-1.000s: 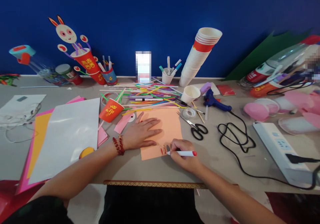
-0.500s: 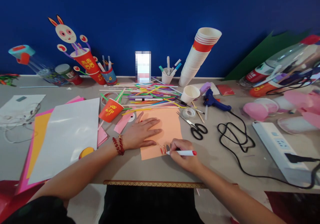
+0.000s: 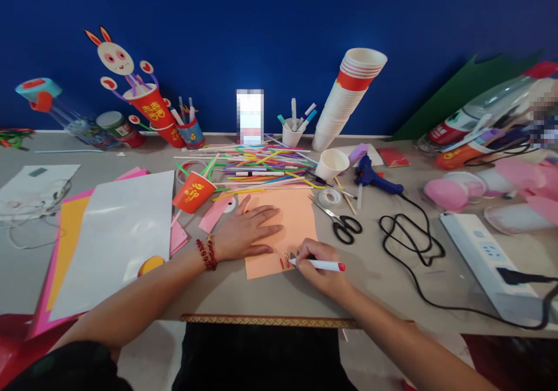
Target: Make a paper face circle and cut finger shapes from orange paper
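While the grey table [image 3: 392, 286] fills most of my feed, the largest thing on it is a white sheet [image 3: 117, 234] lying over coloured sheets at the left, apart from the hands. In the middle, near the front edge, lies the peach paper [image 3: 296, 216]. I see the left hand [image 3: 248, 231] spread flat on it, fingers open and palm down; I judge this pins the sheet against sliding. A leaning stack of paper cups [image 3: 344, 97] rests against the blue wall, its top cup looking empty. The right hand [image 3: 320, 269] is closed around a white marker [image 3: 320, 266] with a red cap, held low and nearly level so the tip meets the paper's lower edge beside small red marks [image 3: 283, 261]. A red cup [image 3: 193, 192] lies tipped with straws poking out, a white cup [image 3: 332, 163] stands seemingly empty, and a smaller pen cup [image 3: 291, 134] holds several markers.
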Available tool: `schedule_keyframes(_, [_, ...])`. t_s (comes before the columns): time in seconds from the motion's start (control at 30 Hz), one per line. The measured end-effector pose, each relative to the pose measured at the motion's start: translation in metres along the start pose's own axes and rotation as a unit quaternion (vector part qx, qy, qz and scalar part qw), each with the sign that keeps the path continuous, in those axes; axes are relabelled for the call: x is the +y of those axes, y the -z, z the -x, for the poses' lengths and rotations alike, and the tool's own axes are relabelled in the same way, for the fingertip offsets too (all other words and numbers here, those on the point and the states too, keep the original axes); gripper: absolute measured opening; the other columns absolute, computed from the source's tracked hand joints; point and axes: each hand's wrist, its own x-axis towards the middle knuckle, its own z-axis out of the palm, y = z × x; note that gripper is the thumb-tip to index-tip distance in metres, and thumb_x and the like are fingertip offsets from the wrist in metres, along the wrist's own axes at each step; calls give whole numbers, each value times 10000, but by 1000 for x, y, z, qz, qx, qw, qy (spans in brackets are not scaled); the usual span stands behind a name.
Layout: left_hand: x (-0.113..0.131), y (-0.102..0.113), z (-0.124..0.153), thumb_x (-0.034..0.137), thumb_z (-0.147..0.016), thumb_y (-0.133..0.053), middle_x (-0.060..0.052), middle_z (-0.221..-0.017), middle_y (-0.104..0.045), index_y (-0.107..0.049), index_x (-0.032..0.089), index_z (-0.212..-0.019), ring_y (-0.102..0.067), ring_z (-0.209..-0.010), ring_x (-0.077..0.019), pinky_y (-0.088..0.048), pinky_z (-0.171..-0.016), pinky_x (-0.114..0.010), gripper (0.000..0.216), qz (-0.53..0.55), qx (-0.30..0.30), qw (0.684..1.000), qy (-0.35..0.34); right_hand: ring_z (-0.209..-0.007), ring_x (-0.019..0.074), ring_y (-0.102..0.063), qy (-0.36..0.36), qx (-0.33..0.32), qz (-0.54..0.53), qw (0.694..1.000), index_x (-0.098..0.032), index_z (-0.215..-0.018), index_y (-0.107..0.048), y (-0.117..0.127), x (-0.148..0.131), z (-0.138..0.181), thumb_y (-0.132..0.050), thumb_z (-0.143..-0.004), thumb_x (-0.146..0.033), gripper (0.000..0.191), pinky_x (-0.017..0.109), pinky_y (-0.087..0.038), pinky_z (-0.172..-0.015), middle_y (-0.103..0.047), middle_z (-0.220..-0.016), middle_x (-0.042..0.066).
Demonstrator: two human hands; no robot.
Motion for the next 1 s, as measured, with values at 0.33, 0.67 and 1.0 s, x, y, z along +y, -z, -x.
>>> schedule_keyframes(0.33, [0,1,0,566,-932,-437,-105,-1504,-411,-496,289,-1355,-352,-1394,-266,34,-1160,-575,509,-1,-1,1000,-1,-467,113,-435,10,-8,10,1000,-214,-590,-448,0,1,0,-516,-749,-176,177,228,-326,-496,-482,-507,-44])
schedule_keyframes(0.67, [0,0,0,569,-935,-427,-104,-1512,-397,-496,292,-1354,-345,-1398,-266,61,-1154,-583,507,-1,-7,1000,3,-466,108,-438,9,-8,27,1000,-210,-586,-456,0,-1,-1,-508,-740,-180,165,223,-321,-494,-493,-501,-41])
schedule_keyframes(1.0, [0,0,0,556,-934,-442,-104,-1508,-404,-497,289,-1357,-343,-1398,-269,40,-1156,-583,503,-3,-6,1000,1,-473,112,-450,10,-5,30,999,-207,-597,-467,-1,1,0,-517,-745,-185,158,225,-325,-502,-499,-509,-37])
